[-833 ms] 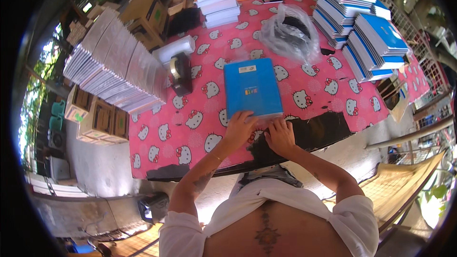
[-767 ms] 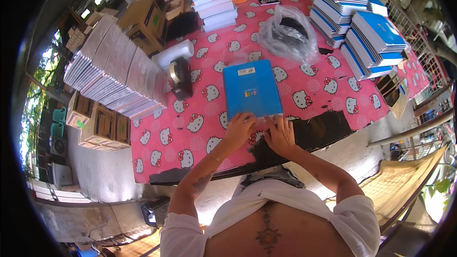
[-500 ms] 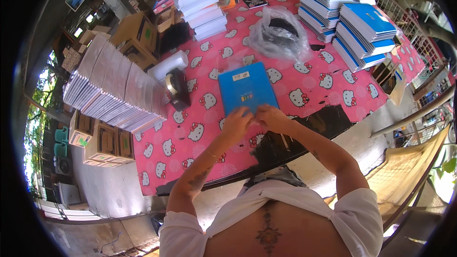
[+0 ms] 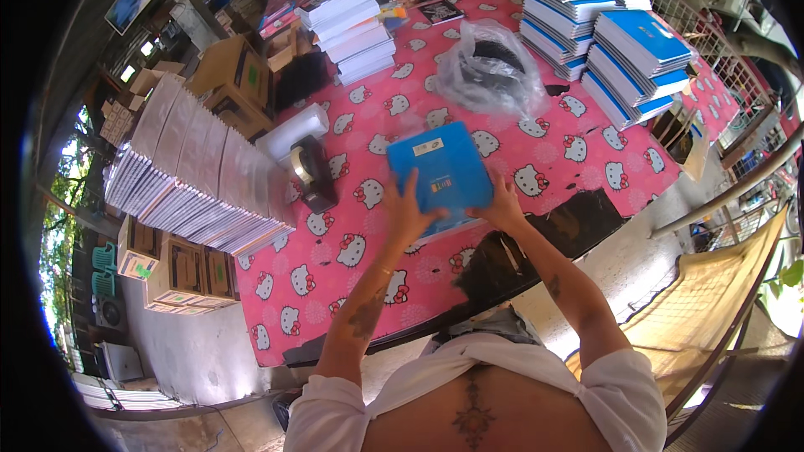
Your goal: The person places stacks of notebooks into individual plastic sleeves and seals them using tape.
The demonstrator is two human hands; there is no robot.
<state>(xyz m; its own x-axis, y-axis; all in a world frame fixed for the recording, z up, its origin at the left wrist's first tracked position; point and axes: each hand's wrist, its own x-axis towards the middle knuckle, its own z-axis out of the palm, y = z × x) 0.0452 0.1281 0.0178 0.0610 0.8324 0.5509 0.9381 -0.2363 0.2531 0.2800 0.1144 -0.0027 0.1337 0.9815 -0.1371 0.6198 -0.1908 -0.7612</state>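
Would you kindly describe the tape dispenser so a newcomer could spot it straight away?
On the pink patterned tablecloth, look left of the blue book held by both hands. The tape dispenser stands beside the white roll. It is the only dark, squat thing there, carrying a ring of tape.

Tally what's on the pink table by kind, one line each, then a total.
Blue book held by left hand and right hand: blue book 1
Stacks of books: 4
Clear plastic bag: 1
Tape dispenser: 1
White roll: 1
Total: 8
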